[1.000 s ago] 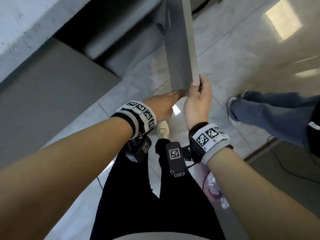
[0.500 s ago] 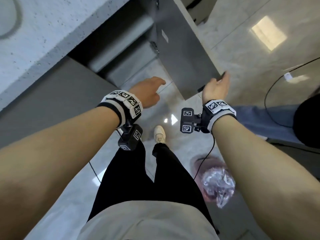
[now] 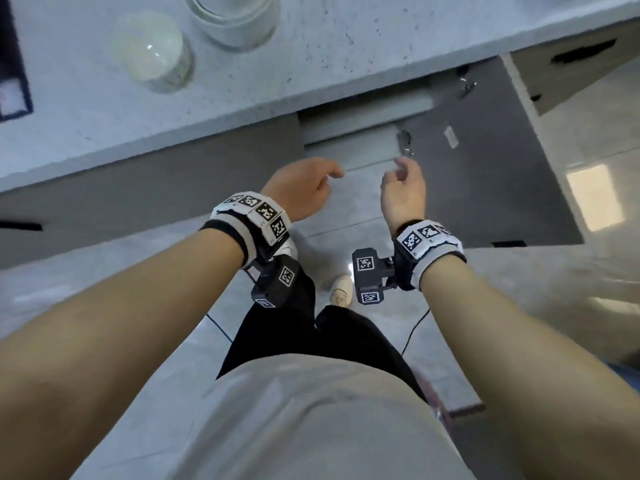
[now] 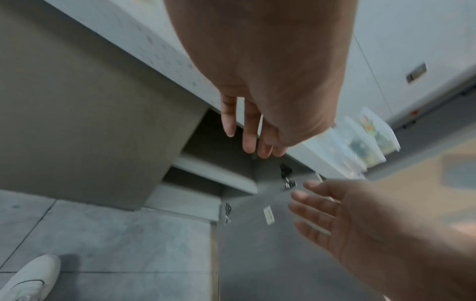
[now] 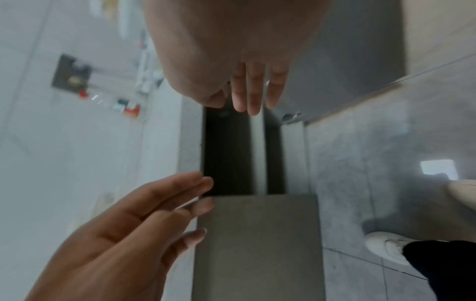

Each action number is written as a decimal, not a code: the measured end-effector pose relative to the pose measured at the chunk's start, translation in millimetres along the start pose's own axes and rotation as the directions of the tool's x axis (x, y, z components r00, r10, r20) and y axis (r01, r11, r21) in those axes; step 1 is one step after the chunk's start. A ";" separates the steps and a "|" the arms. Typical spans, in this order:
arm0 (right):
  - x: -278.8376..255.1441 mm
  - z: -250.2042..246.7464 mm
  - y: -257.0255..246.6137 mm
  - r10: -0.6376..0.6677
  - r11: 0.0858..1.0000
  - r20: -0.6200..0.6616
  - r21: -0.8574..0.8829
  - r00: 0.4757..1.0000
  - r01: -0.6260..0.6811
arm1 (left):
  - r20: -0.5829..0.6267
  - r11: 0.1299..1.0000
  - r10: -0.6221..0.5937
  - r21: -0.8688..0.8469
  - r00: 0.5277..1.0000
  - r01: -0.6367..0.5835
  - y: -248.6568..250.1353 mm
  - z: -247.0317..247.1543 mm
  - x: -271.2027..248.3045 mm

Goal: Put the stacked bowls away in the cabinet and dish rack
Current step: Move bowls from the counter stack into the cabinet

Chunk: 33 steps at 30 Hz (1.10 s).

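Both the left hand and right hand are held empty, fingers loosely extended, before the open cabinet. Its door is swung wide to the right; bowls are seen on the countertop above.

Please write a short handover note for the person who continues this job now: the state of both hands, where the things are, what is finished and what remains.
Left hand: open, holds nothing, in front of the open cabinet.
Right hand: open, holds nothing, near the door's hinge side.
Cabinet door: swung wide open; the shelf shows nothing on its visible part.
Bowls: two pale round bowl-like shapes on the counter, blurred; whether they are stacked is unclear.
Done: cabinet opened.
Left: pick up the bowls and put them in the cabinet and dish rack. The rack is not in view.
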State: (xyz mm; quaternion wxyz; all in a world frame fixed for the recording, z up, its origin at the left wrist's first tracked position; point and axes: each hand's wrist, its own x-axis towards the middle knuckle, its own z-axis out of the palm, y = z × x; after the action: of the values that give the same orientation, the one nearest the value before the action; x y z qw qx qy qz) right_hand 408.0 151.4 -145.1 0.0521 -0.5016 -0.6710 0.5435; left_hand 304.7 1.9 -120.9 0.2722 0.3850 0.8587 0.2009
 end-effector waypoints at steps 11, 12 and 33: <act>-7.6 172.6 -156.6 -0.322 0.873 0.499 -0.173 0.805 0.457 | -0.348 0.854 -0.519 -0.265 0.781 0.449 -158.6 -132.0 -55.1; -4.6 186.7 -163.7 -0.299 0.871 0.528 -0.189 0.795 0.453 | -0.337 0.827 -0.559 -0.287 0.757 0.483 -169.9 -141.1 -53.7; 9.3 203.9 -173.1 -0.092 0.995 0.593 0.035 0.800 0.089 | 0.084 0.454 -0.609 -0.779 0.789 0.433 -182.4 -162.0 -0.8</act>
State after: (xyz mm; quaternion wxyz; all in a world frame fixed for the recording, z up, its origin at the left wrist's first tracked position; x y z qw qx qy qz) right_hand 171.3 36.4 -96.5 -0.1330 -0.2737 -0.6754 0.6717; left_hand 103.8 -134.3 -97.0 0.3654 -0.0744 0.7887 0.4888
